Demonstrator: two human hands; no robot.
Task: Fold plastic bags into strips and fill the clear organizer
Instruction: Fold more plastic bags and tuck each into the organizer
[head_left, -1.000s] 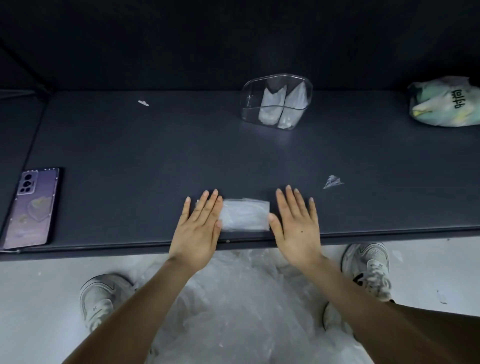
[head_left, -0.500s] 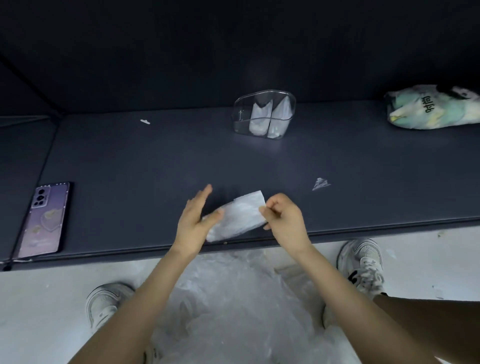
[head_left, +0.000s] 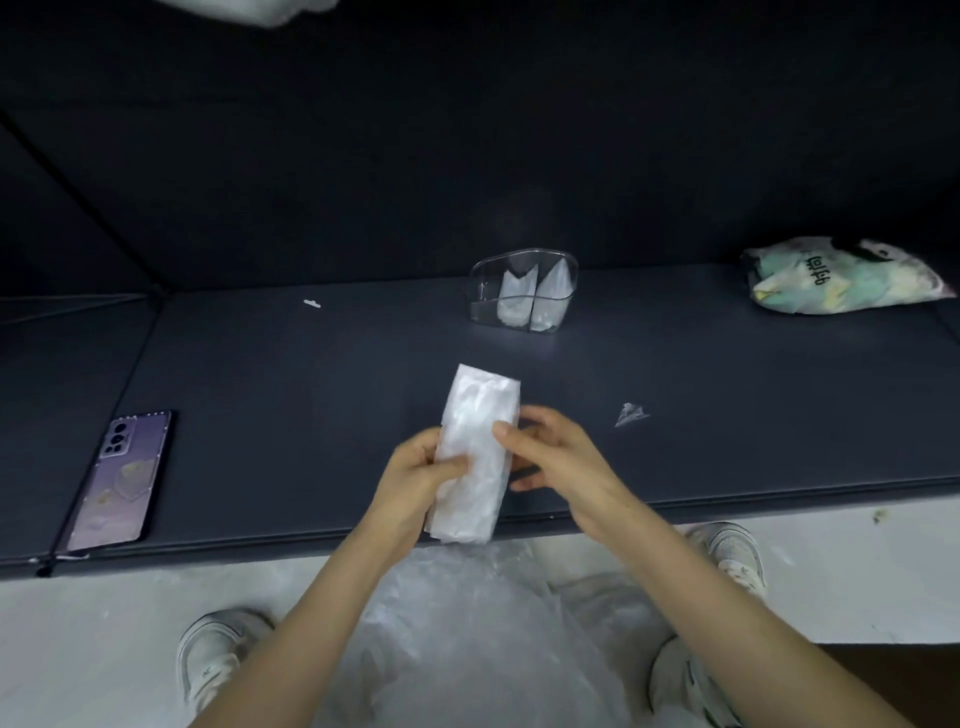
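Observation:
A folded white plastic bag strip (head_left: 475, 447) is held upright above the near edge of the dark table (head_left: 311, 395). My left hand (head_left: 415, 473) grips its lower left side, thumb across the front. My right hand (head_left: 550, 454) pinches its right edge, thumb on the front. The clear organizer (head_left: 522, 296) stands farther back at the centre, with two folded white bags upright in its compartments.
A purple phone (head_left: 122, 480) lies at the table's left near edge. A small plastic scrap (head_left: 629, 414) lies right of my hands. A stuffed printed bag (head_left: 841, 278) sits at the far right. A pile of loose clear bags (head_left: 467, 639) rests below the table between my shoes.
The folded strip lay flat on the table under both flat hands; both hands have since lifted it and turned it upright. The camera tilted upward.

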